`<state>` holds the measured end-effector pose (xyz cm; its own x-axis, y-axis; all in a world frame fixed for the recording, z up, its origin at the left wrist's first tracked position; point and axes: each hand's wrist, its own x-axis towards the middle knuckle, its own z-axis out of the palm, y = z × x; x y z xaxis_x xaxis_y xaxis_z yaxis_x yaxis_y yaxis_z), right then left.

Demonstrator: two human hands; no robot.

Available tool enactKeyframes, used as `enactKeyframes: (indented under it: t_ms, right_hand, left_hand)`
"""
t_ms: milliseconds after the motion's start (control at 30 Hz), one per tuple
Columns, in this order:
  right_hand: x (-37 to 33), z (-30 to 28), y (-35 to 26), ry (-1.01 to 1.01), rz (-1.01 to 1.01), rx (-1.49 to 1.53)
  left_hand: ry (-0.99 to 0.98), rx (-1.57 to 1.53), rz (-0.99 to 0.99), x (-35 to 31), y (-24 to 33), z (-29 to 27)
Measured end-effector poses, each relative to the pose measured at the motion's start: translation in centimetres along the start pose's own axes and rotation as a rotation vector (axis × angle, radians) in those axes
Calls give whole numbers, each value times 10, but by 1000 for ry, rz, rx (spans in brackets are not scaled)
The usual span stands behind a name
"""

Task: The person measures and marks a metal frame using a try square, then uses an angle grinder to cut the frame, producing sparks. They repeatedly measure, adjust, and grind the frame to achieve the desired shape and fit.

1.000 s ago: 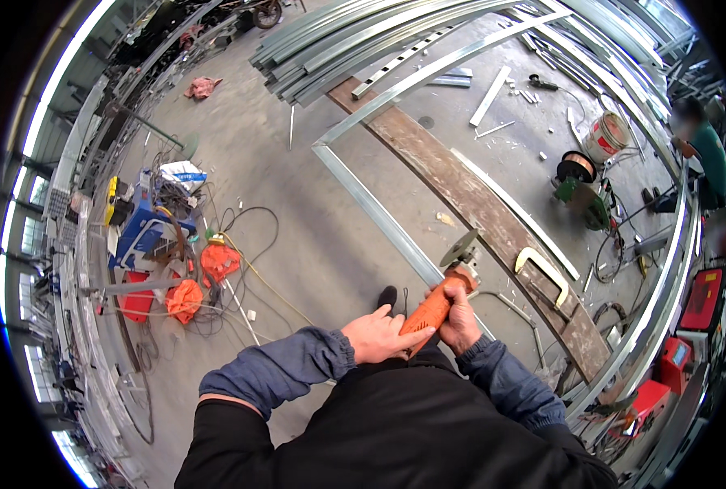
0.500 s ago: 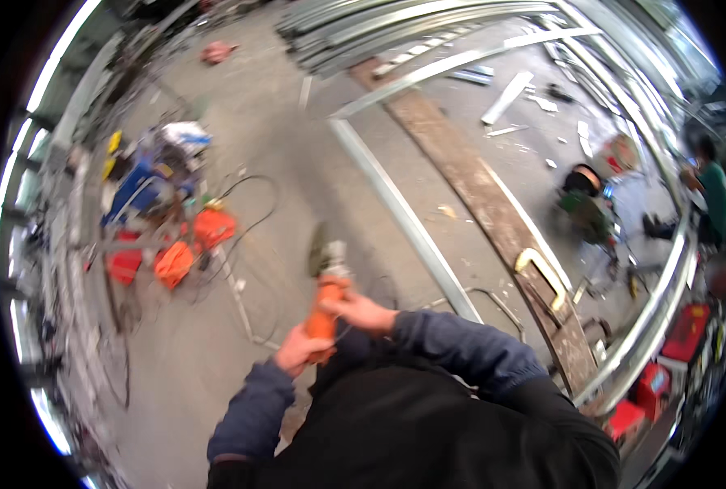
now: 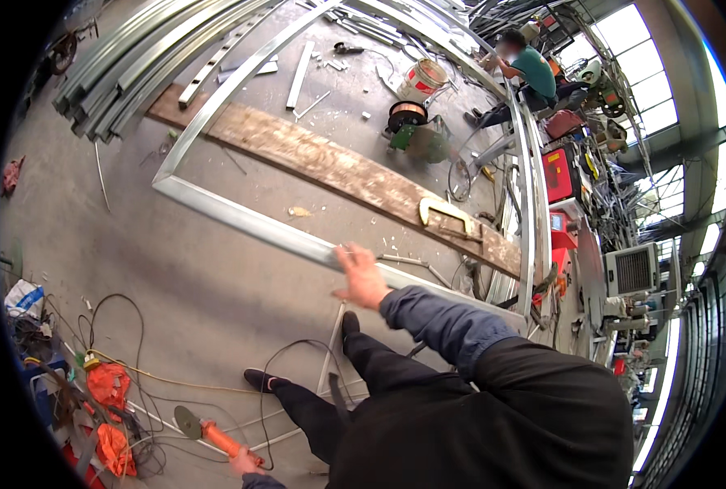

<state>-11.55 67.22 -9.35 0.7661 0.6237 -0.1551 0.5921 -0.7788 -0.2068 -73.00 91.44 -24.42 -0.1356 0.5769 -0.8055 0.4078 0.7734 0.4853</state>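
My left hand (image 3: 246, 463), low in the view, is closed round the rear of an orange angle grinder (image 3: 223, 438), whose grey disc (image 3: 188, 422) points away to the left. My right hand (image 3: 363, 277) reaches forward to the near rail of a silver metal frame (image 3: 249, 222). Its fingers are spread and overlap the rail; whether they touch it I cannot tell. Beyond that rail, inside the frame, a long brown plank (image 3: 298, 151) lies with a cream-coloured G-shaped clamp (image 3: 448, 216) at its right end.
Long metal profiles (image 3: 155, 61) are stacked at the far left. A black cable (image 3: 139, 326) and orange bags (image 3: 109, 383) lie on the floor at left. A wire spool (image 3: 408, 114) and a bucket (image 3: 422, 80) stand beyond the plank. A person in green (image 3: 534, 73) sits at the far right.
My right hand has let go of the grinder and moved out to the frame rail. My left hand has carried the grinder down to the left. The view has turned right.
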Motion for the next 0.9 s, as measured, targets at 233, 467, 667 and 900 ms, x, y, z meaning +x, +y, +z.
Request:
enactKeyframes:
  t_ms: [233,467,667,900]
  right_hand:
    - [13,83,5,130,313,-260]
    - [17,89,12,43,473,109]
    - [23,84,9,113,361,86]
    - [37,87,37,28,397,185]
  left_hand:
    - [-146,-157,-162,236,-28,29]
    - [38,-83,-213,430,-59,48]
    - [160,-20,-94,545,-27,108]
    - [352,-77,54,674,-47,132]
